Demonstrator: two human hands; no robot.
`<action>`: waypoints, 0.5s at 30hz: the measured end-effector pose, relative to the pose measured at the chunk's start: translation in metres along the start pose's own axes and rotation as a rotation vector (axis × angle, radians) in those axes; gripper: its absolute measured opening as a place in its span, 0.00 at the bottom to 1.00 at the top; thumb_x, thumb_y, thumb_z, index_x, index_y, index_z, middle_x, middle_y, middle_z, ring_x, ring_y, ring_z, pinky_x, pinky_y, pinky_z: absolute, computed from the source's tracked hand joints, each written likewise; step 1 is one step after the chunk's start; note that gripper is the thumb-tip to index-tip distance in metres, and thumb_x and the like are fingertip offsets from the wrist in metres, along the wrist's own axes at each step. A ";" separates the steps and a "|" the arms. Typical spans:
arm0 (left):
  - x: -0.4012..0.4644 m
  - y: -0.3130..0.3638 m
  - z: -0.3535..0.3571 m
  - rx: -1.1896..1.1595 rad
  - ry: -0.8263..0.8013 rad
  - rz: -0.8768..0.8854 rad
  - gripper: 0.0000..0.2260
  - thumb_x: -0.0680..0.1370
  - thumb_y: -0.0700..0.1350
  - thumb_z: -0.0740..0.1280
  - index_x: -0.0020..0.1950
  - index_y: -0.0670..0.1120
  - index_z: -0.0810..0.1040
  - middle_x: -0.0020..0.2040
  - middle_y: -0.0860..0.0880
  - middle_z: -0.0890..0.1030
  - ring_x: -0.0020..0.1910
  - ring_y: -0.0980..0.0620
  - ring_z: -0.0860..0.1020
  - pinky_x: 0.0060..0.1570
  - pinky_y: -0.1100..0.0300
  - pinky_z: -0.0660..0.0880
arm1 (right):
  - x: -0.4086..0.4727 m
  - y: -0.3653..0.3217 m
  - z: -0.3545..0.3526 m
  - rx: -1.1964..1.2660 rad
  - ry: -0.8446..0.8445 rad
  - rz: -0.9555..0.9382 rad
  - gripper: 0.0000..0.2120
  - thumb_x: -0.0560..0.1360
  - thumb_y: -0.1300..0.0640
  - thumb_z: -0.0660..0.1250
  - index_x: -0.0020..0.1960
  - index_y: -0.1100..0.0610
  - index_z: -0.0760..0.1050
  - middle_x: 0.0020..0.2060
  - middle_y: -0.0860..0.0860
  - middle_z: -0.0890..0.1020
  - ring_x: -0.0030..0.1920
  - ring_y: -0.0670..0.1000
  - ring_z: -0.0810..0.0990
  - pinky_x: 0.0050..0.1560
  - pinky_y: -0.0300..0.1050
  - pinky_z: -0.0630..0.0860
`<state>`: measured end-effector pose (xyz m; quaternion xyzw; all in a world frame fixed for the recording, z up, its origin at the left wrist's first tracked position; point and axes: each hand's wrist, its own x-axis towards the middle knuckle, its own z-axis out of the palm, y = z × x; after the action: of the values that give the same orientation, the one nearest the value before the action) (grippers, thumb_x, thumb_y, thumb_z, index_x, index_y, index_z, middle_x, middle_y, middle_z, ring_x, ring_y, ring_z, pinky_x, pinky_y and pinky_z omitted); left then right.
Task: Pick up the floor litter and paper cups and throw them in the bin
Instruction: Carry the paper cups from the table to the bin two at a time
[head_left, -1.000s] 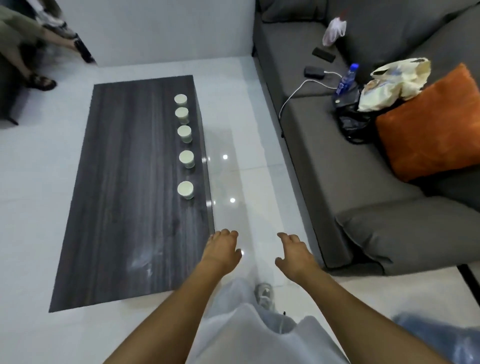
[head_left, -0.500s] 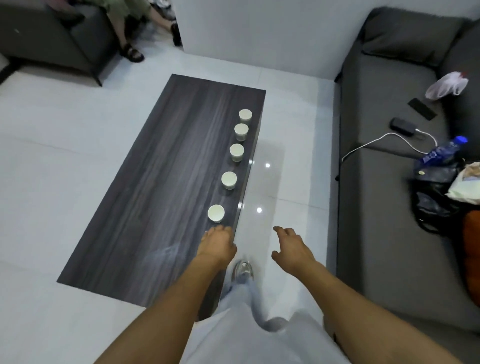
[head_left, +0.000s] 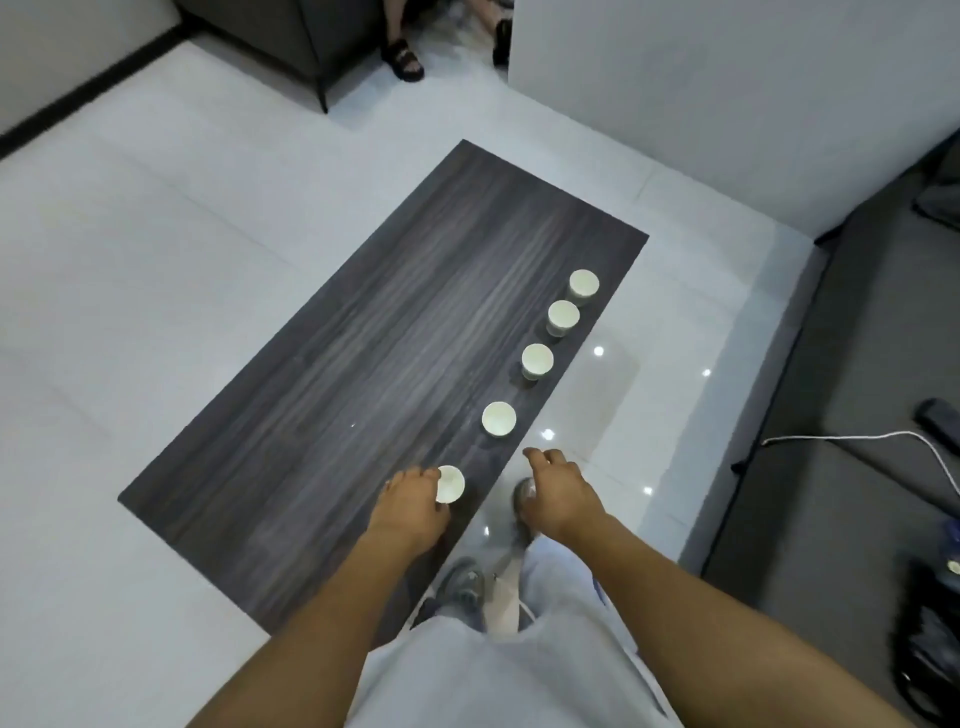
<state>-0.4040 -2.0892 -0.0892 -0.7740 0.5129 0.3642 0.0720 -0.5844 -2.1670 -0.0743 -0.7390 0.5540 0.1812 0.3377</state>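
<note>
I have my left hand (head_left: 413, 506) down on the near end of the table (head_left: 332, 395), fingers curled against the left side of the nearest cup (head_left: 450, 484). They touch its wall, but I cannot tell whether the thumb has closed round the other side, so I would call it a grip being formed, not a cup in hand. I come at it from the side, not from above, because the cup stands upright with its mouth open, and a side wrap should hold thin paper without crushing the rim.

My right hand (head_left: 558, 491) hangs empty past the table's right edge, over the floor (head_left: 156, 291), fingers loosely spread and reaching towards the second cup (head_left: 498, 419). I judge it is kept free for that one.

The five cups stand in a single row along the right edge, running from near to far: the third cup (head_left: 537, 359), the fourth cup (head_left: 563, 317) and the far cup (head_left: 584, 285) stand apart from one another and untouched. That line along the edge beside my feet lets me walk the gap between table and sofa (head_left: 810, 467) and gather them in turn.

No bin is in view, nor any litter on the floor. The task looks barely begun.
</note>
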 end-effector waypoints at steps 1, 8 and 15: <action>0.006 0.002 -0.001 -0.022 -0.003 -0.035 0.20 0.77 0.49 0.64 0.68 0.46 0.69 0.65 0.44 0.73 0.65 0.44 0.69 0.64 0.53 0.67 | 0.012 0.001 -0.008 -0.026 -0.010 -0.024 0.28 0.76 0.57 0.63 0.74 0.51 0.58 0.69 0.54 0.67 0.66 0.58 0.68 0.64 0.52 0.72; 0.046 0.024 0.004 -0.208 0.002 -0.290 0.22 0.77 0.50 0.63 0.70 0.46 0.66 0.66 0.44 0.71 0.65 0.44 0.69 0.62 0.53 0.68 | 0.102 0.003 -0.071 -0.239 -0.117 -0.259 0.30 0.77 0.56 0.65 0.75 0.51 0.57 0.70 0.54 0.66 0.68 0.58 0.66 0.66 0.54 0.69; 0.099 0.031 0.045 -0.256 0.025 -0.437 0.21 0.76 0.49 0.63 0.69 0.46 0.68 0.65 0.44 0.71 0.64 0.44 0.68 0.64 0.54 0.66 | 0.189 0.001 -0.062 -0.386 -0.193 -0.370 0.27 0.77 0.57 0.64 0.73 0.54 0.59 0.69 0.55 0.66 0.67 0.59 0.66 0.64 0.54 0.69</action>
<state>-0.4312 -2.1555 -0.1769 -0.8737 0.2840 0.3926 0.0442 -0.5310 -2.3424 -0.1520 -0.8575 0.3304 0.2881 0.2693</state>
